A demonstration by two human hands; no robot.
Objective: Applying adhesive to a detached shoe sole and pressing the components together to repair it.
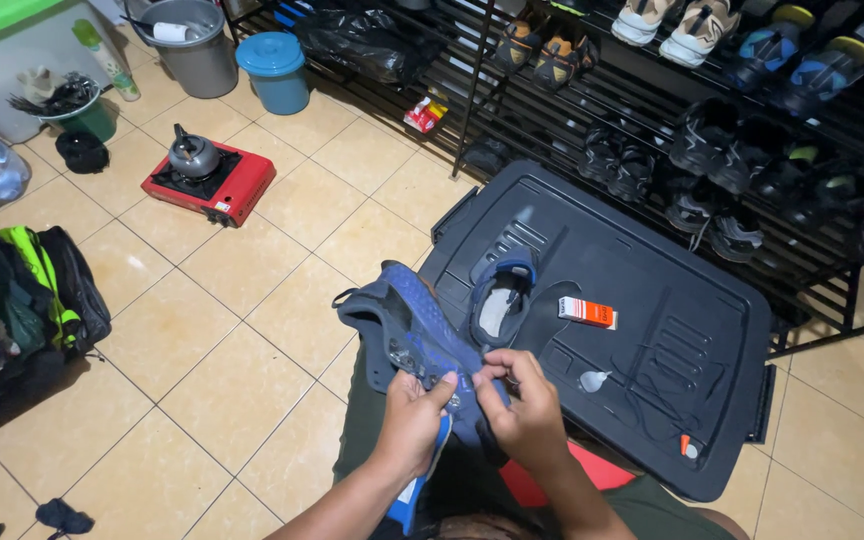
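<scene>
Both hands meet on 1 blue shoe [407, 325] held sole-up over the lap, just off the near-left corner of a black bin lid [692, 400]. Left hand [410, 420] is clamped on the shoe's heel end, thumb on the sole; right hand [527, 410] pinches the same end w/ fingertips pressed together at the sole's edge — looks like the sole is being pressed or picked at, tho I can't tell which. A 2nd blue shoe [502, 300] lies on the lid by a dark insole [547, 320], a small orange-and-white box [587, 312], a small whitish blob [592, 380] and a tiny orange-capped tube [687, 447] near the lid's front edge. Risks, as I judge them: if that's glue, fingers so close to the seam could get stuck or smeared; uneven pinching may leave the edge gapped; the raised toe end hangs unsupported, so a slip drops it on the tile floor [212, 340]. The tube sits near the lid's rim — an elbow nudge could roll it off. A shoe rack [752, 150] stands behind, and a red camp stove [214, 180] w/ kettle is well apart.
</scene>
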